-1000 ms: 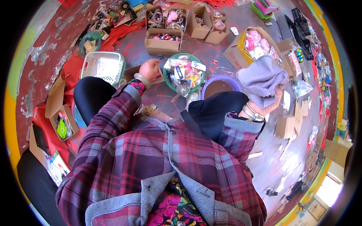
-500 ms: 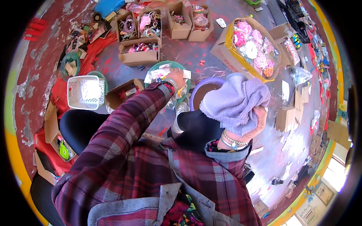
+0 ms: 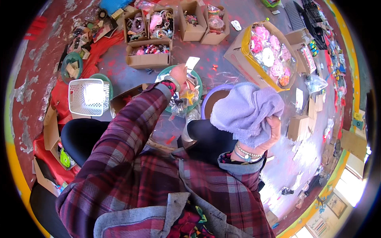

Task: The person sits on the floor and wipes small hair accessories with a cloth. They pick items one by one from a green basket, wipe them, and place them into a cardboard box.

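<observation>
Lilac cloth sits bunched in her clenched right hand; left hand pinches a white card that might slip into the cluttered green basin.

Left hand over tray, centre. Right hand holds cloth, right of tray, above bowl. Basket far left. Small boxes behind tray; big box far right w/ flowers in it.
</observation>
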`<state>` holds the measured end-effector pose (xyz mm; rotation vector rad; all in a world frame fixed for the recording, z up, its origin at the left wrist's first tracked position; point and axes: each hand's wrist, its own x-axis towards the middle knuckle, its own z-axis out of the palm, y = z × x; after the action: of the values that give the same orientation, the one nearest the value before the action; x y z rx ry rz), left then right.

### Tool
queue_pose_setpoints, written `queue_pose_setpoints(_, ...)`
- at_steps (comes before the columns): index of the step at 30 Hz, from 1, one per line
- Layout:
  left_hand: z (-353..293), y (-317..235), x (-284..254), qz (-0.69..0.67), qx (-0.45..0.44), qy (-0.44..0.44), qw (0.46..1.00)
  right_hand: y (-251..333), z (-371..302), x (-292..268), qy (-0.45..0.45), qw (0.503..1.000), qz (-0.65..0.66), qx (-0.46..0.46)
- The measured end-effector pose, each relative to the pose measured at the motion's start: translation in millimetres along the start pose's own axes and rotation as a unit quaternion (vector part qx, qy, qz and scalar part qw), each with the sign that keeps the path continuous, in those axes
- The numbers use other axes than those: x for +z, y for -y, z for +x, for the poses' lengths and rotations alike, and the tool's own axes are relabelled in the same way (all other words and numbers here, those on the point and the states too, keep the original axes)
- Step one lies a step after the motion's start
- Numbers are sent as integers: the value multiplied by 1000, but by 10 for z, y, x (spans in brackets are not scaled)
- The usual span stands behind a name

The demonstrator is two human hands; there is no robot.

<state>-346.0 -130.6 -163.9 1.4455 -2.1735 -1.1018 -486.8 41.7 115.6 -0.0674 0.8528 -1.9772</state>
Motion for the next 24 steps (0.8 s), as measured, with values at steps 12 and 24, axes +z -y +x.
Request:
queue_pose_setpoints(12, -1335, -946, -1539, -695, -108, 116, 702, -323, -271, 336, 133, 967, -198, -90)
queue_pose_setpoints(24, -2360, -1402, -2011, -666, -63, 73, 739, -810, -601, 377, 329, 570, -638, -401)
